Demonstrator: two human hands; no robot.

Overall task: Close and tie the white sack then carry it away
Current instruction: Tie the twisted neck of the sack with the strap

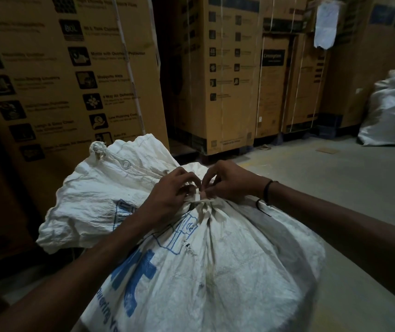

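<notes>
The sack (215, 271) runs off the bottom edge, so its base and the end of its blue lettering are cut away. At centre frame the left hand (167, 195) and right hand (227, 183) cover the tie (201, 200) at the neck; whether a knot is formed cannot be told. Small print on the boxes (60, 68) at upper left is too blurred to read fully. At the right edge a second sack (393, 116) is cropped.
</notes>
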